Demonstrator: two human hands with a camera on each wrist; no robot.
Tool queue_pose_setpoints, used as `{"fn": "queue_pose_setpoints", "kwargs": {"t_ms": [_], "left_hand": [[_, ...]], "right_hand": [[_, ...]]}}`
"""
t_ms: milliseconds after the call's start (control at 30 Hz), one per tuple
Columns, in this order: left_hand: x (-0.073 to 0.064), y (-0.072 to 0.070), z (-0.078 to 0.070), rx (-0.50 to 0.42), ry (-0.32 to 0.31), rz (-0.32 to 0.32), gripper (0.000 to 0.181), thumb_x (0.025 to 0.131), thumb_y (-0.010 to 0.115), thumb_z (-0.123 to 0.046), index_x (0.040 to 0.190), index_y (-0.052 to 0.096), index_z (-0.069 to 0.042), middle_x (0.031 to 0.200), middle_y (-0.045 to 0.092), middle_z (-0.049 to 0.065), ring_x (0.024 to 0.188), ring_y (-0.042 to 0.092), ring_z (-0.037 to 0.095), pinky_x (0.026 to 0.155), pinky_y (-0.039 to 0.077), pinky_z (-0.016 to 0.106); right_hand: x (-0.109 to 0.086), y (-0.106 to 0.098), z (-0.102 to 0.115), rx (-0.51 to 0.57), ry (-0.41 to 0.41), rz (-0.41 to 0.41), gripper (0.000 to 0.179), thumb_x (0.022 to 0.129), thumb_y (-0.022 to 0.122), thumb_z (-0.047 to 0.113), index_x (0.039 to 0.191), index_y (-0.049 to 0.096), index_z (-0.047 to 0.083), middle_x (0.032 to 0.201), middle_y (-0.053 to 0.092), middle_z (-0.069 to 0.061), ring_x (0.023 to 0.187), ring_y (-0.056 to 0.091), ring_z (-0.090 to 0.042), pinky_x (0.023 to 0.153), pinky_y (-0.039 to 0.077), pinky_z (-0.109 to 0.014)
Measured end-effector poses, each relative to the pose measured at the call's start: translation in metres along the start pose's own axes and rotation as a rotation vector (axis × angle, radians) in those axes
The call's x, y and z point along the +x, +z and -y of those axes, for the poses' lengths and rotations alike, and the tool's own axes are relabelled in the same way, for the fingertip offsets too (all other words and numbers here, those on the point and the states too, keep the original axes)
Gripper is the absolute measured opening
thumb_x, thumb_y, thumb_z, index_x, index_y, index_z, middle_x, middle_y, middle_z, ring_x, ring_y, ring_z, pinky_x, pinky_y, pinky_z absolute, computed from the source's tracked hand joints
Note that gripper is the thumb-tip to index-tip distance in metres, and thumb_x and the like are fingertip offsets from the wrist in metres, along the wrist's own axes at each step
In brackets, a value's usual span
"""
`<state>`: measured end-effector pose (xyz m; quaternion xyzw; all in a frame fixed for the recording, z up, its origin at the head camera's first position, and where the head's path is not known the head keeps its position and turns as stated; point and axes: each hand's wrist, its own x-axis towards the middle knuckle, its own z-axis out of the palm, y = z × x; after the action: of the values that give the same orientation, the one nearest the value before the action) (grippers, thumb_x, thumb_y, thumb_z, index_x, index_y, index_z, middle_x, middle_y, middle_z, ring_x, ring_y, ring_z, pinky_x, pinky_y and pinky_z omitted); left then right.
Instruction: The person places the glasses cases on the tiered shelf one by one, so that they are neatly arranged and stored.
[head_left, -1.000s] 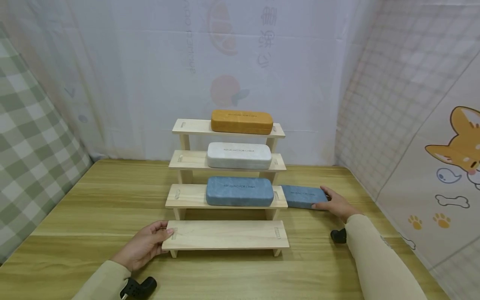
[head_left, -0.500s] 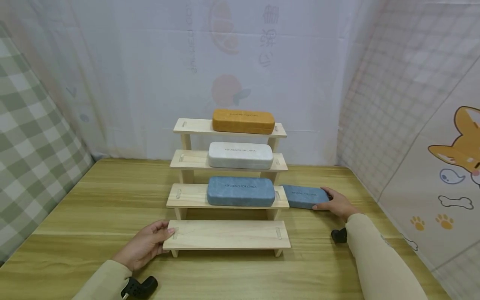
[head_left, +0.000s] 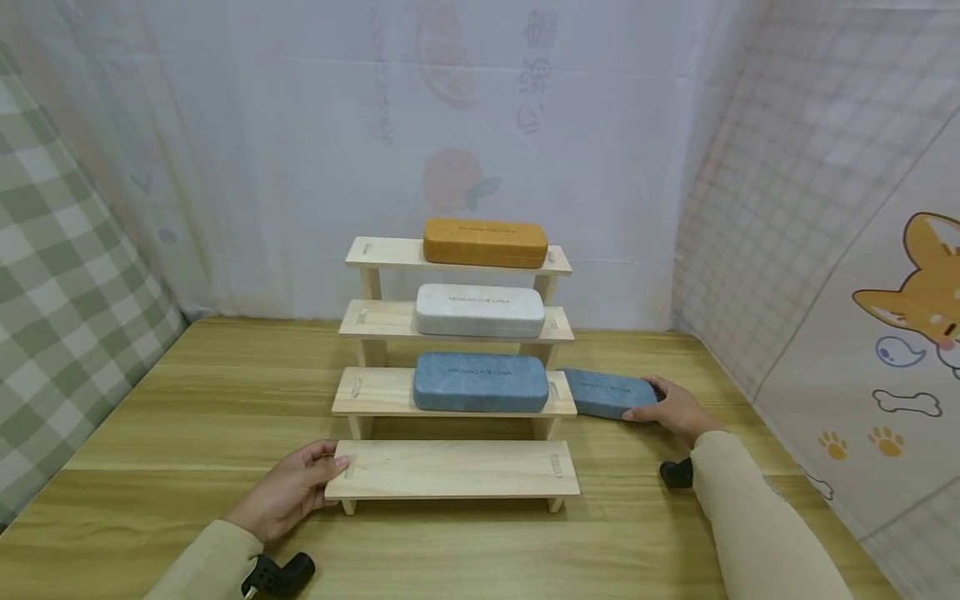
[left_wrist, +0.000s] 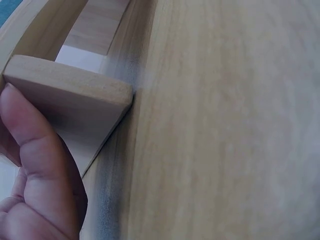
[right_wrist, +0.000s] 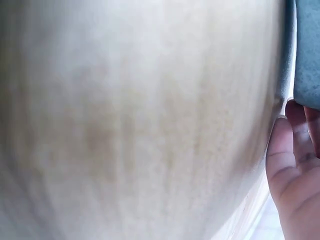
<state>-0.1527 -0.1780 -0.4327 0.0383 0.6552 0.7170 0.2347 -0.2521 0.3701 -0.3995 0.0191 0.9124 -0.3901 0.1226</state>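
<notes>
A tiered wooden display stand (head_left: 450, 468) stands on the table, its lowest step bare. My left hand (head_left: 294, 485) grips the left end of that step, thumb over the top board; the left wrist view shows the thumb (left_wrist: 42, 165) against the wooden side support (left_wrist: 65, 82). At the stand's right, my right hand (head_left: 678, 410) holds the right end of a blue glasses case (head_left: 606, 393), whose left end is partly hidden behind the stand. Another blue glasses case (head_left: 480, 383), a white one (head_left: 480, 312) and an orange one (head_left: 485, 243) rest on the upper steps.
The wood-grain table (head_left: 225, 400) extends on both sides of the stand. A pale curtain (head_left: 300, 167) hangs behind it. Checked cloth (head_left: 67, 250) borders the left, and a printed cloth (head_left: 825, 333) borders the right.
The blue case in my right hand has turned very slightly, its right end a little nearer me. My left hand keeps its grip on the stand.
</notes>
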Motion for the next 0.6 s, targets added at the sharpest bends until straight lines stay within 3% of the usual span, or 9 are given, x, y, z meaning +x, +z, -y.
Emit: {"fn": "queue_pose_setpoints", "kwargs": {"t_ms": [400, 600], "left_hand": [[0.000, 0.001, 0.000, 0.002, -0.004, -0.017, 0.066, 0.102, 0.051, -0.020, 0.142, 0.014, 0.016, 0.118, 0.054, 0.012, 0.096, 0.062, 0.015, 0.081, 0.055, 0.034], [0.000, 0.001, 0.000, 0.002, -0.004, -0.017, 0.066, 0.102, 0.051, -0.020, 0.142, 0.014, 0.016, 0.118, 0.054, 0.012, 0.096, 0.062, 0.015, 0.080, 0.054, 0.034]], "right_hand": [[-0.006, -0.001, 0.002, 0.046, -0.029, -0.021, 0.096, 0.080, 0.080, 0.028, 0.149, 0.024, -0.004, 0.152, 0.016, -0.034, 0.134, 0.025, -0.047, 0.108, 0.026, -0.060], [-0.014, -0.006, 0.003, 0.058, -0.062, -0.048, 0.091, 0.083, 0.078, 0.030, 0.149, 0.025, -0.003, 0.147, 0.030, -0.031, 0.124, 0.041, -0.041, 0.099, 0.040, -0.049]]}}
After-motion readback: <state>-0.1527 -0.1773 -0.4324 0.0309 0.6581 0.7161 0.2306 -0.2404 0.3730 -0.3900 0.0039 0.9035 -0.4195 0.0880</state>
